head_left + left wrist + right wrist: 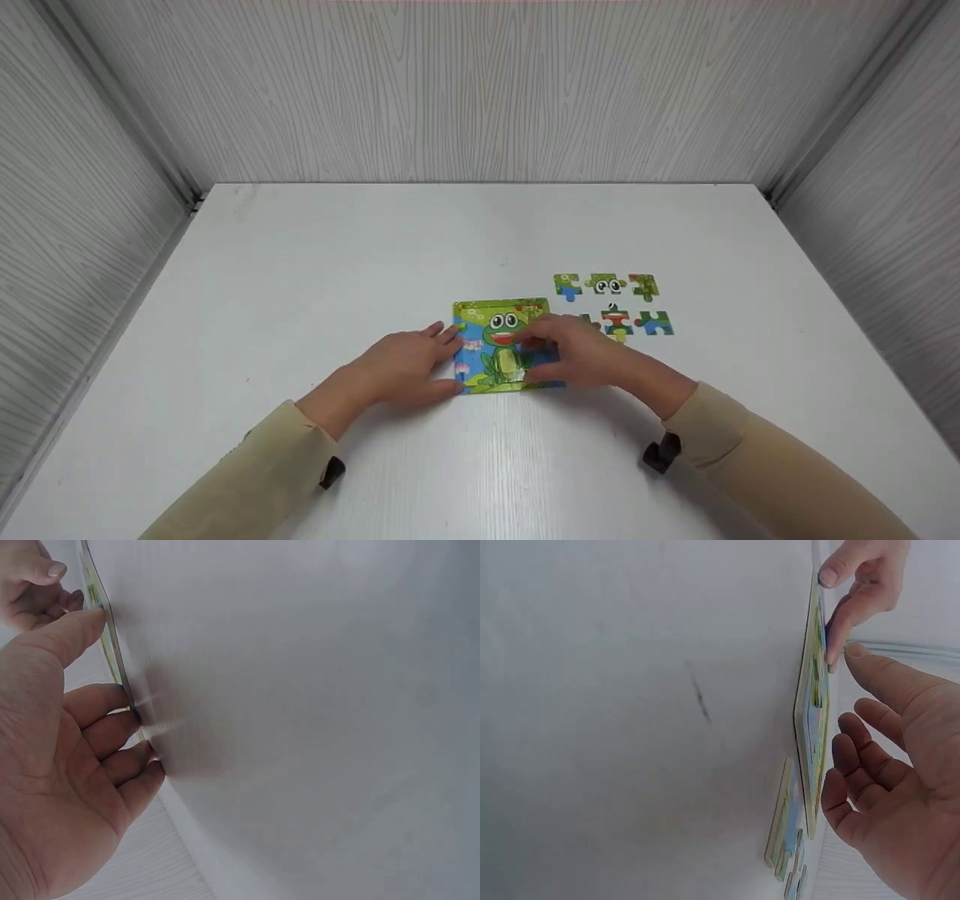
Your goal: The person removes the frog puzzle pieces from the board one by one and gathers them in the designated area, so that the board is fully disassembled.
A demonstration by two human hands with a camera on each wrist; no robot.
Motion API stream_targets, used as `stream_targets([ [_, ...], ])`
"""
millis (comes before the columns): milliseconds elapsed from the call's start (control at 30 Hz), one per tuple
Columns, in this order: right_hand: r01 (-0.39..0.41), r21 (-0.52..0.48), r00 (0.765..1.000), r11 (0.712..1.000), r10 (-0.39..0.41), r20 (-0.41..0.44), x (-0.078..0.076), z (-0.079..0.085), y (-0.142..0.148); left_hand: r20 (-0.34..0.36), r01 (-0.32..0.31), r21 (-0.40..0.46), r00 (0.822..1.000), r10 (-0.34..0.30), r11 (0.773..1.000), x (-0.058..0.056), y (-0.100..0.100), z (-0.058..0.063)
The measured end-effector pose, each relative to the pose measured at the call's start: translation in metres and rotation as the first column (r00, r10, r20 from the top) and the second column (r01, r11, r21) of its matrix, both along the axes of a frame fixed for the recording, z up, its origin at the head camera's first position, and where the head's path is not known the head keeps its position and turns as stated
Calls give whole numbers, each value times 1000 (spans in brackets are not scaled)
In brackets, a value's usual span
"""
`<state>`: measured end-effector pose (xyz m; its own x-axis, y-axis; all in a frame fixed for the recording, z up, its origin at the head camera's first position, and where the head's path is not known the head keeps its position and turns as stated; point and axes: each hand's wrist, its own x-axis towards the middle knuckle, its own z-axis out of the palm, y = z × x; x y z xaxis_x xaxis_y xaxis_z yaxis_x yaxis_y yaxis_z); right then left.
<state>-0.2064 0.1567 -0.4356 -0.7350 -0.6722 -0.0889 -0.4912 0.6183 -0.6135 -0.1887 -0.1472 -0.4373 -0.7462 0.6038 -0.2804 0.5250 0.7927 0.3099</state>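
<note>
A square frog puzzle lies in its frame on the table, the frog's face and belly in view. My left hand rests against the frame's left side, its thumb and fingertips touching the edge. Over the right part of the puzzle hovers my right hand, its fingers loosely bent and apart. Nothing shows between those fingers in the right wrist view, where the right hand appears above the tilted-looking puzzle board. The right hand covers the board's right side in the head view.
Loose puzzle pieces lie in two rows right of the board, among them one with the frog's eyes, one with its mouth and a green-blue piece. One piece is partly behind the right hand. Grained panels enclose the white table.
</note>
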Motion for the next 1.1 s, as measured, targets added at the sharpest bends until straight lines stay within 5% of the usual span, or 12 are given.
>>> stream_targets([
  [1100,41,48,996,998,-45,80,-2,-14,-4,4,2,24,1000,-2,1000,-2,0,-1],
])
